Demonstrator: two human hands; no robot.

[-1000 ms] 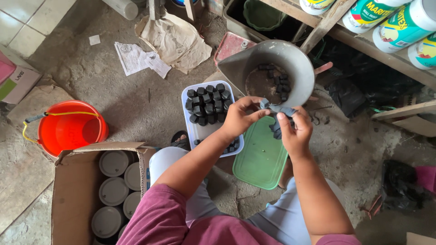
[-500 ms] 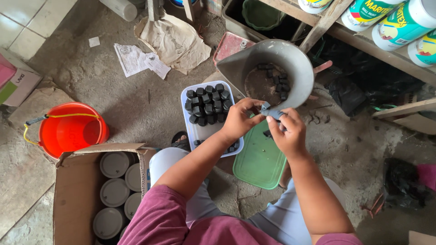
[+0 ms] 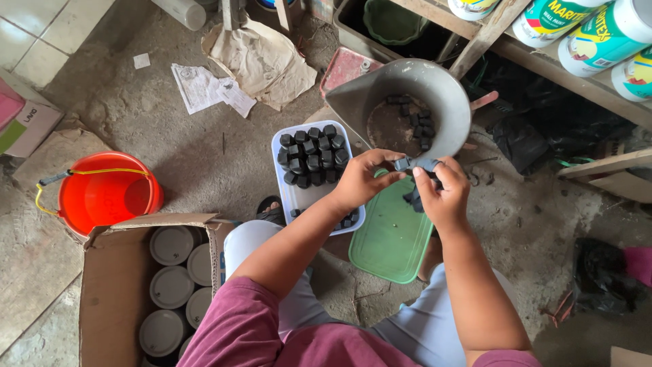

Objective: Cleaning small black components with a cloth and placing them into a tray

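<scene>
Both my hands meet above a green lid (image 3: 390,241), just below the rim of a grey metal scoop pan (image 3: 445,92). My left hand (image 3: 363,180) and my right hand (image 3: 443,194) pinch a small dark cap-like piece (image 3: 406,164) between their fingertips. More dark pieces sit under my right palm. The scoop pan holds several loose black pieces (image 3: 411,112). A white rectangular tray (image 3: 288,197) to the left of my hands carries several black pieces set in rows (image 3: 311,155).
An orange bucket (image 3: 102,194) with a yellow handle stands at the left. A cardboard box (image 3: 102,292) of round grey-lidded cans sits by my left knee. Crumpled paper (image 3: 258,61) lies on the concrete floor. Paint cans (image 3: 598,34) rest on a wooden shelf at top right.
My hands have shifted slightly up toward the scoop pan's rim, still working the same small dark piece. Nothing else has moved.
</scene>
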